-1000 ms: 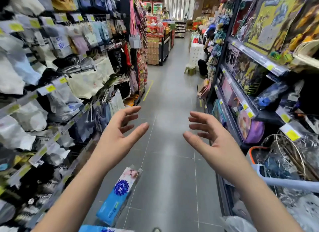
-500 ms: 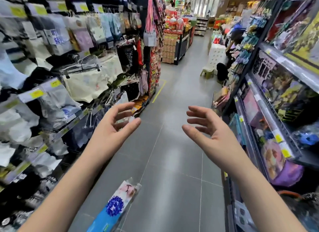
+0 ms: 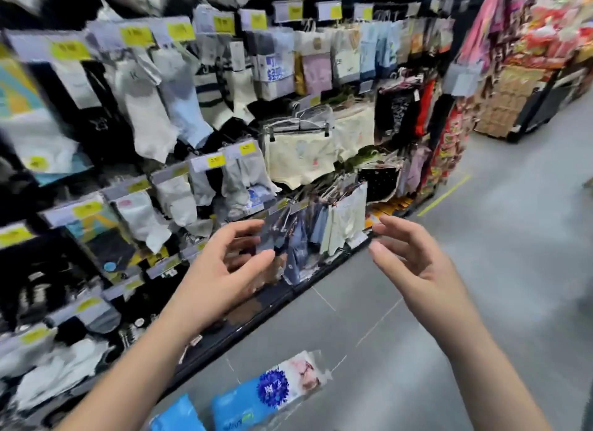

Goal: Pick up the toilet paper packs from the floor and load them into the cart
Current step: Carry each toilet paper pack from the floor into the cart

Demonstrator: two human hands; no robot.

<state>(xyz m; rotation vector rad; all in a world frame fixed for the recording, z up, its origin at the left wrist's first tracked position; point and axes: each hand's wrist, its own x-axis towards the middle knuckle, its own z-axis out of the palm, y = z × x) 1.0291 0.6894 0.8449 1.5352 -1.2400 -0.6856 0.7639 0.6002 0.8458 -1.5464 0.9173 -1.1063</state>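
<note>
Two slim forearms, bare from the wrists down to the bottom edge of the frame, one at lower left and one at lower right. The left hand [image 3: 224, 272] and right hand [image 3: 417, 267], near the centre, are bare too, fingers long and slender

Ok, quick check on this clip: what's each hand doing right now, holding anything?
Left hand: open, fingers loosely spread, holding nothing.
Right hand: open, fingers loosely spread, holding nothing.
</note>
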